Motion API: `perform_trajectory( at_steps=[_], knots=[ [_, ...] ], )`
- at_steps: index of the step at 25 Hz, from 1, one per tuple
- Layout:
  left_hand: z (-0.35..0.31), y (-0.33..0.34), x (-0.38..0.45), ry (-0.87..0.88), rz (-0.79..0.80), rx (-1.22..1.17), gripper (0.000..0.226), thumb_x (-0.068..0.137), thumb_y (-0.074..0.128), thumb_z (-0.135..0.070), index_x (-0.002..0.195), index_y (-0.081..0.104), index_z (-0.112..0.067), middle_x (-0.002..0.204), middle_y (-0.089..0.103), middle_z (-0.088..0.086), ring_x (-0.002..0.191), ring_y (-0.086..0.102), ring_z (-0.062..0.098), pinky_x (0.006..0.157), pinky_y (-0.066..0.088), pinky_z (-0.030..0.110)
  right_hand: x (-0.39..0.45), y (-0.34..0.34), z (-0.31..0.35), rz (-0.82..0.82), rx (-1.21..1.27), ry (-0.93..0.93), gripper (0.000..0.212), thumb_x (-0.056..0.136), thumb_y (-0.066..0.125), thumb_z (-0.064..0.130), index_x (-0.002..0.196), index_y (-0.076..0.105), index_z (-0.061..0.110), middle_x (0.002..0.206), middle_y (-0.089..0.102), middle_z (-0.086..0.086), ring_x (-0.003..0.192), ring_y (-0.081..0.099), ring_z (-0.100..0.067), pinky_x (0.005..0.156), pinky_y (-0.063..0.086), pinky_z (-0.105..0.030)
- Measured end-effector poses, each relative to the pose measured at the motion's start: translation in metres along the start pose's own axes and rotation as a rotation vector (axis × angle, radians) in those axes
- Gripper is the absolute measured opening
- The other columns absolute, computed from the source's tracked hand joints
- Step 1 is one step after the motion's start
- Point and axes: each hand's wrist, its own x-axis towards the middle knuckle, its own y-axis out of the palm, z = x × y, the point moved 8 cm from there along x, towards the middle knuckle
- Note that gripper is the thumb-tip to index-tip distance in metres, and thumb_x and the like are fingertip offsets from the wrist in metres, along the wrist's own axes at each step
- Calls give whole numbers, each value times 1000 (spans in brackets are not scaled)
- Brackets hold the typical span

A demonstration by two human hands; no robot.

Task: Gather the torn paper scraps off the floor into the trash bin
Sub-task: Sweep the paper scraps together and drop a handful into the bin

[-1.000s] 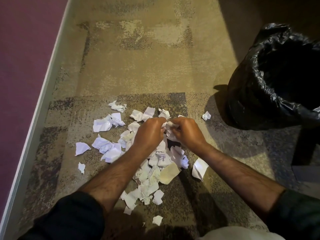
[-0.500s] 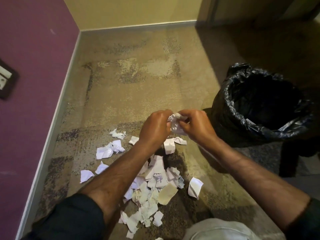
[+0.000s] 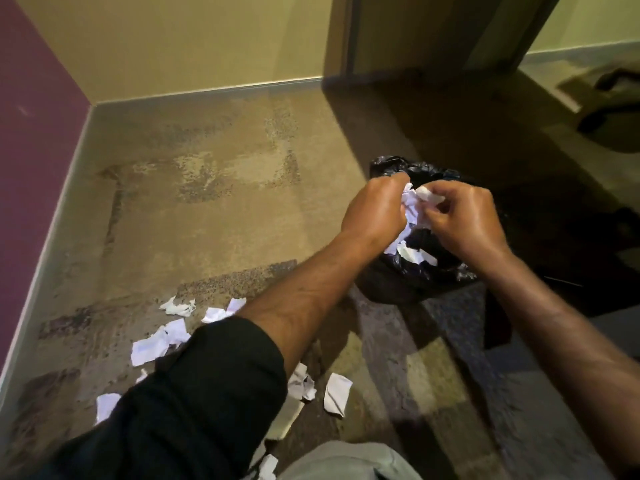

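My left hand [image 3: 375, 211] and my right hand [image 3: 465, 220] are together above the trash bin [image 3: 398, 282], which is lined with a black bag. Both hands grip a bunch of white paper scraps [image 3: 414, 206] between them. A few scraps [image 3: 412, 252] hang or fall just below the hands, over the bin's mouth. Several more torn scraps [image 3: 156, 344] lie on the carpet at lower left, partly hidden by my left forearm and black sleeve. One folded scrap [image 3: 336, 394] lies between my arms.
A purple wall [image 3: 31, 133] runs along the left, a yellow wall [image 3: 190, 46] across the back with a pale baseboard. A dark door frame [image 3: 415, 36] stands behind the bin. Dark objects [image 3: 609, 109] lie on the floor at far right. My grey-clad knee [image 3: 346, 462] is at the bottom.
Both hands lifted the bunch of scraps off the floor pile and carried it right and up, over the bin. Some pieces are dropping from the hands.
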Motion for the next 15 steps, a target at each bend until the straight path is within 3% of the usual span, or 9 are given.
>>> perform_trajectory(
  at_steps=[4,8,13,15],
  knots=[
    [-14,23,7,-31,33,-11,27,89,63,-6,115,63,-11,111,69,12,105,64,33,84,55,45,-3,-6,-31,-39,-23,32,19,87,66,15,104,75,15,91,75,-5,77,68,-18,71,57,-41],
    [-10,35,2,-51,97,-21,45,94,64,-11,138,54,-12,131,61,12,122,57,29,97,49,39,-4,1,-47,-30,-58,76,22,88,67,12,108,75,16,98,75,-4,79,67,-15,70,54,-31],
    [1,34,-3,-27,132,31,49,96,64,-20,142,49,-14,134,57,10,125,53,28,101,48,45,-8,9,-50,-33,-158,81,28,94,64,21,121,68,20,115,70,-6,95,67,-21,77,57,-38],
    [-1,36,-7,33,126,105,49,99,59,-28,144,47,-14,140,53,9,131,47,28,107,42,46,-8,14,-45,-34,-200,31,37,96,61,27,131,62,18,127,65,-8,112,63,-27,86,54,-42]
  ],
)
